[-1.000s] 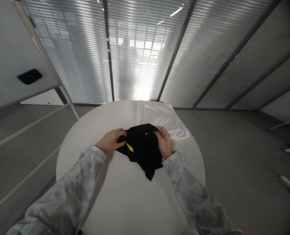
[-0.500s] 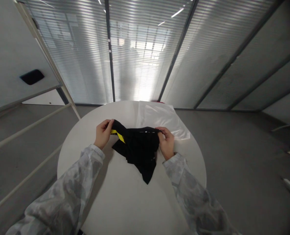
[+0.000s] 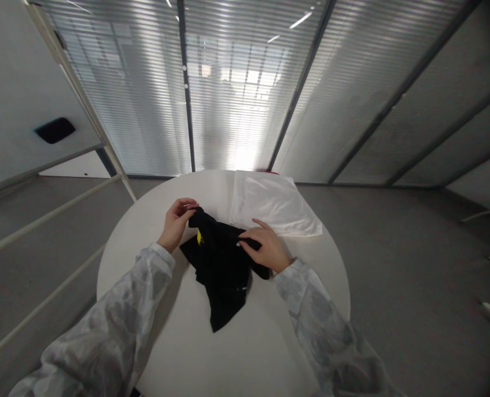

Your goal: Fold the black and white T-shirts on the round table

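A crumpled black garment (image 3: pixel 222 264) with a yellow mark lies on the round white table (image 3: pixel 178 342) in front of me. My left hand (image 3: pixel 177 223) pinches the garment's upper left corner and holds it a little above the table. My right hand (image 3: pixel 264 246) rests on the garment's right side, fingers closed on the black cloth. One pointed end of the garment trails toward me.
A folded white cloth (image 3: pixel 275 205) lies on the far right part of the table, just beyond my right hand. Behind the table stand glass walls with blinds (image 3: pixel 236 88). A white metal rail frame (image 3: pixel 50 215) runs along the left.
My right hand has moved left and down onto the garment's middle. The garment has swung round, so its pointed end now lies lower and further left. My left hand keeps its corner.
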`<state>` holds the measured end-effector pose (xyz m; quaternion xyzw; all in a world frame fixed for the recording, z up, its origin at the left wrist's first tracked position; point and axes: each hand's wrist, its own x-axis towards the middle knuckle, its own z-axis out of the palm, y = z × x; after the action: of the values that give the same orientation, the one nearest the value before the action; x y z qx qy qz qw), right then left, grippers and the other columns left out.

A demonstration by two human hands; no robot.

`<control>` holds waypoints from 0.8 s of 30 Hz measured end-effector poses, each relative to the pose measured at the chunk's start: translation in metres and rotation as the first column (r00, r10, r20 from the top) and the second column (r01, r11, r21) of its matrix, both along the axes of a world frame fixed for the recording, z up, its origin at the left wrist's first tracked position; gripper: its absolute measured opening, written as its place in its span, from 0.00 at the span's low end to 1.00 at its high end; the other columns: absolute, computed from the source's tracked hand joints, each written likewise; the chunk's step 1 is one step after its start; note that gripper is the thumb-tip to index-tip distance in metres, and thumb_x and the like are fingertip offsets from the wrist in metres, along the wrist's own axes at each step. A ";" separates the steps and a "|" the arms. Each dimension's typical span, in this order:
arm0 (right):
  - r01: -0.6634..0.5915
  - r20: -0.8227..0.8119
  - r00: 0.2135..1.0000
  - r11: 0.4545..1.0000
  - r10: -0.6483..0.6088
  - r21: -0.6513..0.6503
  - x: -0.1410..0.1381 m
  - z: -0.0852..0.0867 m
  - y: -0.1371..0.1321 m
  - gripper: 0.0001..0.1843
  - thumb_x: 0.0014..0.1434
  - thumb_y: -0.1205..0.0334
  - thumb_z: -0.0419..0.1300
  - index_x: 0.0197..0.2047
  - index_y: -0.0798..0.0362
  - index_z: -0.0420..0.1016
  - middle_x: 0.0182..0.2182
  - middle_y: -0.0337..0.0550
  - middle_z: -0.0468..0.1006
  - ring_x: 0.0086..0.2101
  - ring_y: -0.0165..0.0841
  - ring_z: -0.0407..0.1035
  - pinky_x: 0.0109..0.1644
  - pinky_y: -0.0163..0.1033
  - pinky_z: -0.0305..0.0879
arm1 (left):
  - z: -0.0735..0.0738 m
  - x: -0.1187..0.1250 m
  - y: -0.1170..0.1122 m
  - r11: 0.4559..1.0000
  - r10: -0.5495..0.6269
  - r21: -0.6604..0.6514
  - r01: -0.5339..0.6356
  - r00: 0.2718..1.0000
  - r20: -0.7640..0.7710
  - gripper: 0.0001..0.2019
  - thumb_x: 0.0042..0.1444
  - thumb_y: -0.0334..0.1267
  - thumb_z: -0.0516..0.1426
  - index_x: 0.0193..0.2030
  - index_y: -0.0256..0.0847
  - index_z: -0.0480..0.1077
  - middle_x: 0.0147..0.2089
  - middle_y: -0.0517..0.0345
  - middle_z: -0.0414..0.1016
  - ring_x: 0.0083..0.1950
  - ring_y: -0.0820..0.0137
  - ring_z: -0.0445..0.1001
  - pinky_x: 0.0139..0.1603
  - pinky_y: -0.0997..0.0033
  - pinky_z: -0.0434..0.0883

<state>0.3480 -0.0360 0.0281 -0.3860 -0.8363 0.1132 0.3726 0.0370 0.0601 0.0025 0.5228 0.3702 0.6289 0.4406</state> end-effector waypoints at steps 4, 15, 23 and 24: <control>-0.252 -0.190 0.960 0.927 0.203 -0.279 -0.003 0.014 -0.016 0.15 0.75 0.50 0.60 0.48 0.43 0.88 0.39 0.39 0.90 0.39 0.40 0.85 0.67 0.59 0.74 | -0.002 0.001 0.002 0.991 -0.137 -0.003 0.137 0.989 -0.048 0.22 0.55 0.40 0.64 0.57 0.45 0.74 0.67 0.44 0.79 0.70 0.52 0.77 0.61 0.53 0.77; 0.065 -0.093 0.993 0.995 -0.072 -0.076 -0.014 -0.005 -0.003 0.09 0.68 0.53 0.70 0.50 0.42 0.87 0.46 0.44 0.88 0.49 0.45 0.81 0.65 0.57 0.71 | 0.004 0.000 -0.025 0.924 0.381 0.350 -0.154 0.455 -0.805 0.28 0.56 0.69 0.68 0.29 0.44 0.73 0.31 0.51 0.78 0.40 0.53 0.80 0.55 0.51 0.71; 0.030 -0.040 0.999 0.996 -0.033 -0.088 -0.019 -0.008 -0.007 0.13 0.70 0.52 0.67 0.56 0.41 0.82 0.51 0.43 0.87 0.53 0.45 0.80 0.75 0.62 0.60 | 0.013 0.007 -0.031 0.979 0.116 0.184 0.092 0.489 -0.865 0.09 0.59 0.48 0.67 0.41 0.48 0.83 0.34 0.57 0.85 0.32 0.61 0.80 0.34 0.65 0.71; 0.066 -0.092 0.993 0.994 -0.074 -0.083 -0.019 -0.009 -0.007 0.14 0.70 0.53 0.67 0.58 0.41 0.81 0.53 0.44 0.86 0.55 0.45 0.79 0.74 0.62 0.62 | 0.016 0.009 -0.033 0.978 0.070 0.164 0.125 0.549 -0.833 0.09 0.59 0.46 0.65 0.43 0.48 0.84 0.37 0.57 0.86 0.33 0.62 0.81 0.35 0.65 0.73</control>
<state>0.3289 -0.0435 0.0195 -0.4239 -0.7985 0.1514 0.3998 0.0462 0.0268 0.0186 0.8063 0.4600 0.3328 0.1658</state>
